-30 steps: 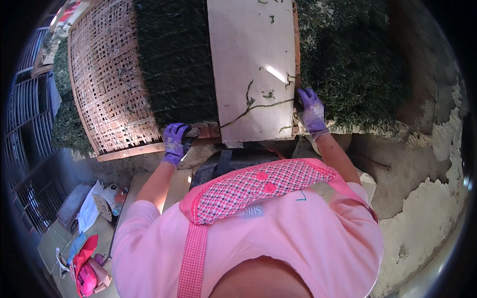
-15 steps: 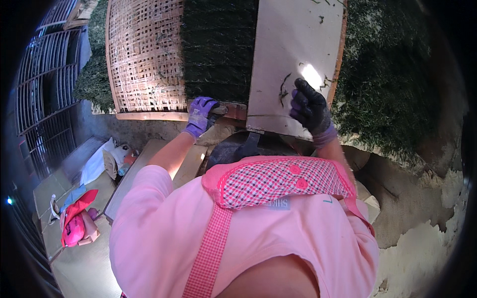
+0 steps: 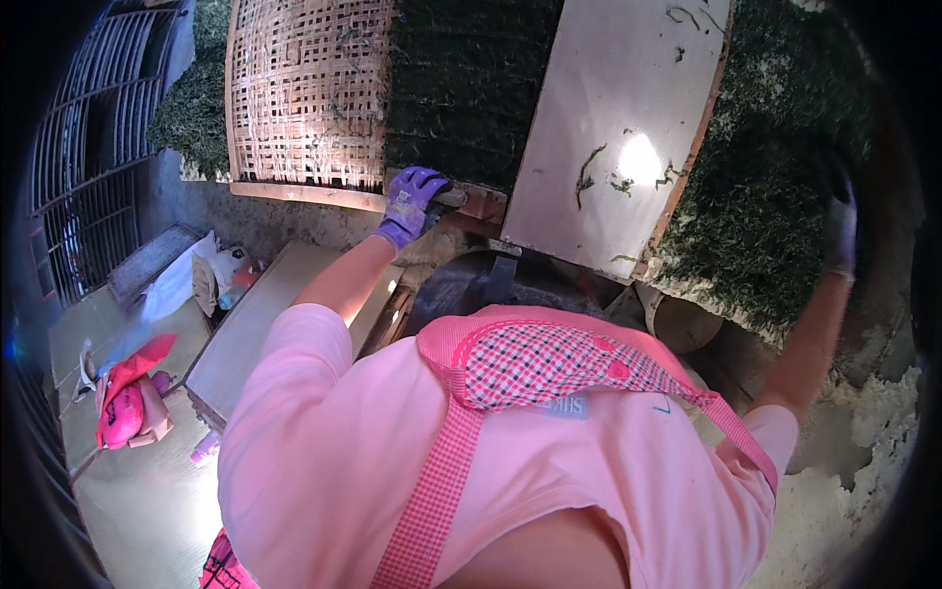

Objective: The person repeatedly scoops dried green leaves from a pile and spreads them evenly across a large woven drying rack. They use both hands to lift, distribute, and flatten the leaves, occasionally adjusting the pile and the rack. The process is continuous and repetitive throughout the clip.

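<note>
My left hand (image 3: 410,206), in a purple glove, is wrapped round a greyish wooden block (image 3: 451,197) at the near edge of a dark green leafy layer (image 3: 466,108). This layer lies between a woven bamboo tray (image 3: 306,93) and a pale board (image 3: 599,128). A few dark shreds (image 3: 587,175) stick to the board. My right hand (image 3: 841,221), in a dark glove, is stretched far out to the right, at the edge of a large heap of dark green leafy material (image 3: 760,196). Its fingers are in shadow and blurred.
At the left are barred metal frames (image 3: 98,128) and another green heap (image 3: 189,123). A flat panel (image 3: 280,329) stands near my left arm. Red and pink items (image 3: 128,407) lie at the lower left. A dark round vessel (image 3: 461,285) sits just in front of me.
My right hand has moved from above the pale board, where it was closed, far right to the green heap. My left hand keeps its hold. The view has shifted slightly.
</note>
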`<state>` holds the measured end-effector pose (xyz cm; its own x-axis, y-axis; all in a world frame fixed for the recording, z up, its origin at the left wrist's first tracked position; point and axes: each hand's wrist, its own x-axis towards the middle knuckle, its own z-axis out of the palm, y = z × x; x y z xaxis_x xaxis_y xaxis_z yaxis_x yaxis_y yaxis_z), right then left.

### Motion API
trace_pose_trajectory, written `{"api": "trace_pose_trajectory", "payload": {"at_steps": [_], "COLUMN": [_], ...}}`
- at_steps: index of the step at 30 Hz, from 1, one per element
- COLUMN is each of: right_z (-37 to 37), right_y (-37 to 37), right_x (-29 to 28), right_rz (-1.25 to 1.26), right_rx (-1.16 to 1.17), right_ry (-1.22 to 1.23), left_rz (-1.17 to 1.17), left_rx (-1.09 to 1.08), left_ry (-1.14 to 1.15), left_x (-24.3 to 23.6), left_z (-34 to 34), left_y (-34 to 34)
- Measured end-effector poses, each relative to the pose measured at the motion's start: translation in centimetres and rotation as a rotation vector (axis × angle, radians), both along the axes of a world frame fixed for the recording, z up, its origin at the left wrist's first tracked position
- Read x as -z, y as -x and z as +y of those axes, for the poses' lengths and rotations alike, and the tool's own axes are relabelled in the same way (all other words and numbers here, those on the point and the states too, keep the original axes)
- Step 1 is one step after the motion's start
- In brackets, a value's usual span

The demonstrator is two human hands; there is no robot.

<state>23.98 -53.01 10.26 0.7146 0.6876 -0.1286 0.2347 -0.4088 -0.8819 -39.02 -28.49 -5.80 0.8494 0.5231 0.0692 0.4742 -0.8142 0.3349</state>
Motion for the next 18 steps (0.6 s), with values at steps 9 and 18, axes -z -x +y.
{"api": "trace_pose_trajectory", "payload": {"at_steps": [9,18], "right_z": [0.8,-2.2], "right_y": [0.4,11.6], "right_x": [9.2,9.8], "right_rz": [-0.942,-0.205], "right_rx": [0.017,0.153], "right_ry": [0.742,0.273], "left_rz": [0.045,-0.522], "left_rx": [0.037,-0.854], "left_ry": [-0.023,0.119], "left_x": [-1.7,-8.8], "left_z": [1.3,6.5], "left_y": [-0.2,5.7]}}
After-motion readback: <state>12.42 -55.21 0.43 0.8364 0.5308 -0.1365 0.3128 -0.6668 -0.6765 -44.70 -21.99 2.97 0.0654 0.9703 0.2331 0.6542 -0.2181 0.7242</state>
